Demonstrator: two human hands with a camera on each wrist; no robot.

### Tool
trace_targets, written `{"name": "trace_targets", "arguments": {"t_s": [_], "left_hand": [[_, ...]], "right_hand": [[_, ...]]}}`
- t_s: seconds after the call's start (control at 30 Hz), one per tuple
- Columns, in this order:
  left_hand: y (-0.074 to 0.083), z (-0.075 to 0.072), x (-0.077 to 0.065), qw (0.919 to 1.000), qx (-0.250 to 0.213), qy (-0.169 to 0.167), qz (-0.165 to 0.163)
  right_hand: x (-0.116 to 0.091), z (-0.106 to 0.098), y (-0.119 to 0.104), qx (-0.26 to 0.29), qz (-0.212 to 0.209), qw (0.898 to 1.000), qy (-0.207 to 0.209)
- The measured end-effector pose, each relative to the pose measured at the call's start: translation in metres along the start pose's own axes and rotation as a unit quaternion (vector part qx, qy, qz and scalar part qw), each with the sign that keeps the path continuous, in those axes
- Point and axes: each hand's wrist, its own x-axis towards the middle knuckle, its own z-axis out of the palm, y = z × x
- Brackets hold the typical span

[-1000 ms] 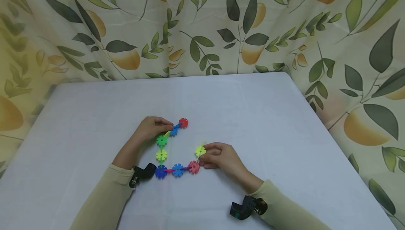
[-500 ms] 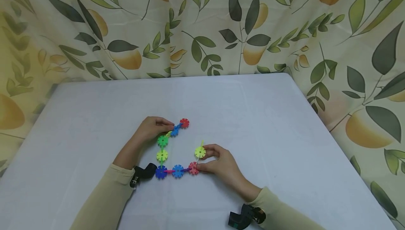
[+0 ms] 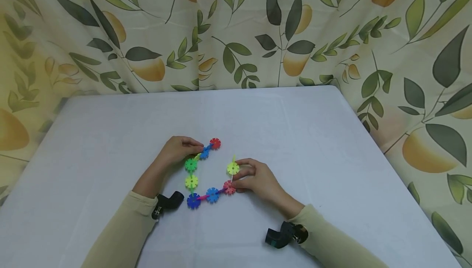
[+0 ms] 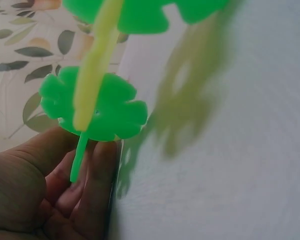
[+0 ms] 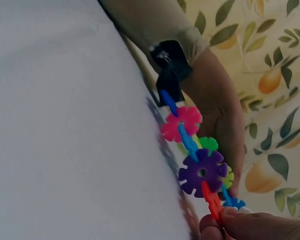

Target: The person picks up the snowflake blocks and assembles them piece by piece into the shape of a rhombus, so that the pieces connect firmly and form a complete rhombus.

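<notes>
A chain of interlocking plastic snowflake discs runs in a U between the two hands. My left hand (image 3: 181,147) pinches the chain's far left part, beside a blue disc (image 3: 204,153); a red disc (image 3: 215,143) ends this side. Green discs (image 4: 102,107) show large in the left wrist view, with a yellow one edge-on. With thumb and fingers, my right hand (image 3: 258,178) pinches a red disc (image 5: 211,201). Just above it stands a yellow disc (image 3: 233,168), close against the fingers. Between the hands hang a dark blue disc (image 3: 193,201) and a purple disc (image 5: 202,172).
A white cloth covers the table (image 3: 295,137). Behind and beside it hangs a curtain (image 3: 243,26) printed with leaves and fruit. Black wrist cameras sit on both sleeves, the left camera (image 3: 170,201) close to the chain's near corner.
The right thumb has shifted onto the red disc. The right hand has then moved away from the body, raising that end of the chain, and the near discs have slid slightly right. The left hand stays put.
</notes>
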Motion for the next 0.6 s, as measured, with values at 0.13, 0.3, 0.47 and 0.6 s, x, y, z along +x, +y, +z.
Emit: {"name": "trace_targets", "arguments": {"t_s": [0.13, 0.3, 0.47, 0.6], "left_hand": [[0.001, 0.002, -0.001, 0.9999, -0.012, 0.0, -0.008], [0.0, 0.004, 0.001, 0.9983, -0.056, -0.009, -0.009], [0.001, 0.005, 0.0, 0.995, -0.097, -0.014, -0.018], [0.002, 0.005, 0.0, 0.9929, -0.115, -0.019, -0.026]], "right_hand": [[0.015, -0.014, -0.005, -0.019, 0.001, 0.999, -0.039], [0.032, -0.027, -0.008, -0.043, 0.002, 0.997, -0.065], [0.047, -0.037, -0.014, -0.068, 0.002, 0.995, -0.077], [0.053, -0.041, -0.017, -0.084, -0.002, 0.994, -0.067]]}}
